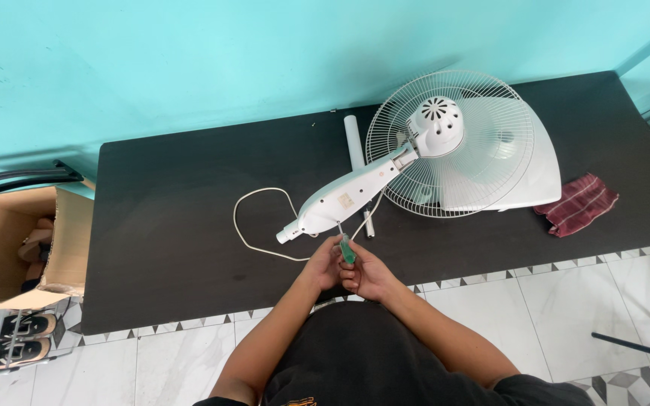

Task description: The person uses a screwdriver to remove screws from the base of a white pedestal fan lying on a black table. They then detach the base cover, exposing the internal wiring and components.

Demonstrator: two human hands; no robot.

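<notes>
Head view is showing both hands meeting at the near edge of a black table [174,225], fingers curling around a green-handled screwdriver [346,246]. The right hand [370,274] is wrapping its fingers around the handle, while the left hand [323,263] is pressing in beside it, fingers bent and closing on the same tool. The screwdriver's metal tip is pointing up and touching the underside of the white fan neck [347,197], which is lying tilted across the table. Beyond the neck, the motor housing [439,124] is sitting inside the round wire grille [483,173], and this is resting over the white fan base [539,169]. A white power cord [253,218] is looping just left of the hands. A white tube [353,141] is lying behind the neck, a dark red cloth [577,203] is lying right of the base, and a cardboard box [9,248] is standing beside the table's left end.
</notes>
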